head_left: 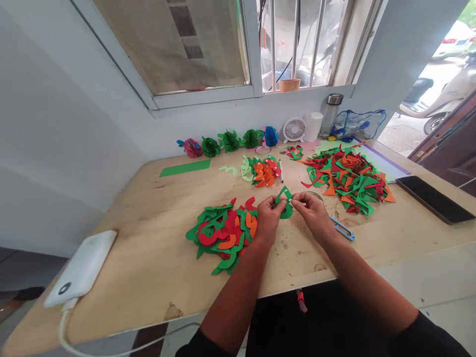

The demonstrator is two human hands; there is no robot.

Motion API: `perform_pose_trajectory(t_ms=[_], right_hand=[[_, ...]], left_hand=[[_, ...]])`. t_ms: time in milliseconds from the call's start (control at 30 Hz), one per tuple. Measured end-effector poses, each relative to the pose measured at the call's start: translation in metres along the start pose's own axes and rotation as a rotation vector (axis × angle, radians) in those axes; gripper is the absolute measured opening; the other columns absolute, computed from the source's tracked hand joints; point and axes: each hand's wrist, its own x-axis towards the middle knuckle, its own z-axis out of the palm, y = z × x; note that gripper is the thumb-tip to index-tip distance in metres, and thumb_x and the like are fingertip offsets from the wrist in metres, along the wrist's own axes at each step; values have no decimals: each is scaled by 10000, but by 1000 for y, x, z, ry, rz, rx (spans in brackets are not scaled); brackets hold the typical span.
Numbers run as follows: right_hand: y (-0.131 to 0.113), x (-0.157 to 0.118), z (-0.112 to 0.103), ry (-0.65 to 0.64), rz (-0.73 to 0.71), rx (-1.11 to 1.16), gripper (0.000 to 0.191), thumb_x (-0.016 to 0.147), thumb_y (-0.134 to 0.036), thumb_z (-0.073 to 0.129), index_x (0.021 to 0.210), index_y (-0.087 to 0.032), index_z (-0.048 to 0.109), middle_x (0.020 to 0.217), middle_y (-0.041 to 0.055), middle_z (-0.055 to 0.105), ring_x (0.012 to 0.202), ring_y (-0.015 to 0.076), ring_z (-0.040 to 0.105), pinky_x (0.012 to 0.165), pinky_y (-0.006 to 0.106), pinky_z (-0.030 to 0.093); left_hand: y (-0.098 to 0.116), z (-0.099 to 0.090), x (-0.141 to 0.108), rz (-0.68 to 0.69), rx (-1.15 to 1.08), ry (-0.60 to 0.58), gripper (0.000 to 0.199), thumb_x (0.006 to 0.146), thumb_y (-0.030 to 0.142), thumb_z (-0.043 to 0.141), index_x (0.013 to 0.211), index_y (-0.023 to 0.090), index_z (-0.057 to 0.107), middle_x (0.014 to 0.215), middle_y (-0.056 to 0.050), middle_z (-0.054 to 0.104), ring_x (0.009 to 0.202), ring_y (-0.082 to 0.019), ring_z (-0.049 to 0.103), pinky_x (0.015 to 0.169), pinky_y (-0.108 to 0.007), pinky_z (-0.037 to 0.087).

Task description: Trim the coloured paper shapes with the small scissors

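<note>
At the table's (148,223) center, our left hand (270,215) and right hand (310,210) pinch a green paper piece (285,212) between fingertips. From it, the curvy cutouts (221,238) lie at eight o'clock, the orange-and-red bundle (265,172) at eleven, and the scrap pile (351,178) at two.

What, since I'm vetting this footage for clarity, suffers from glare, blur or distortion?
Head view: daylight washes out the doorway and barred window; wide-angle stretch seems to skew the table and power bank near the edges; shadows look soft; white marks on the green cut-out are too small to read.
</note>
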Motion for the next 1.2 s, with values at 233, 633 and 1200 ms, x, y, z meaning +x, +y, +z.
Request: perform_pose_trajectory(t_ms=[233, 633, 1200], right_hand=[[10, 4, 2, 76, -68, -122, 210, 739, -396, 615, 716, -188, 593, 656, 1, 590, 597, 132, 504, 580, 269, 413], [5, 1, -7, 144, -18, -94, 208, 733, -391, 612, 724, -185, 585, 651, 0, 564, 594, 126, 472, 537, 255, 387], [11, -1, -7, -38, 45, 79, 246, 725, -434, 659, 740, -193, 608, 793, 41, 646, 760, 169, 565, 678, 285, 436]], left_hand=[[2, 0, -4, -34, 8, -56, 327, 540, 404, 774, 653, 128, 640, 576, 12, 563, 572, -96, 506, 572, -211, 400], [-1, 2, -6, -145, 67, -166, 320, 522, 400, 780, 643, 135, 648, 585, 2, 571, 526, -104, 515, 493, -244, 476], [2, 2, -5, -3, 27, 57, 284, 605, 392, 708, 675, 123, 647, 619, -8, 607, 524, -102, 551, 513, -245, 507]])
